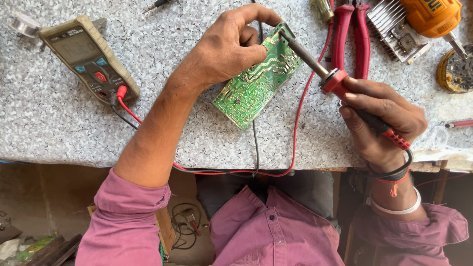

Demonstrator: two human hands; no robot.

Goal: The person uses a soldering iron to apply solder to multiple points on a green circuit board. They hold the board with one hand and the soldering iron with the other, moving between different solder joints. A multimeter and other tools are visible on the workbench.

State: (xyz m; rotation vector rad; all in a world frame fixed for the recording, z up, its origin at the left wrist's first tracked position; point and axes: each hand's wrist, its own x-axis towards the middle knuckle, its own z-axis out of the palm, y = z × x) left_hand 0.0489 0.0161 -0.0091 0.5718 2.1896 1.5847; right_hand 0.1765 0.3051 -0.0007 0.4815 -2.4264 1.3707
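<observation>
Your left hand [231,47] pinches the flat green circuit board [256,79] tilted on the speckled table [49,123]; right hand [382,118] grips the red-handled soldering iron [340,83] (tip at board's top edge). Light, stiff, probably fragile; hold edges.

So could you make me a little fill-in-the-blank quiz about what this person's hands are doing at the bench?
1. The right hand grips a soldering iron by its ____ handle.
2. The left hand steadies a circuit board coloured ____.
3. The iron's tip meets the board at its ____ edge.
4. Far left on the table lies a multimeter with red and ____ leads.

Missing words: red; green; top; black
</observation>
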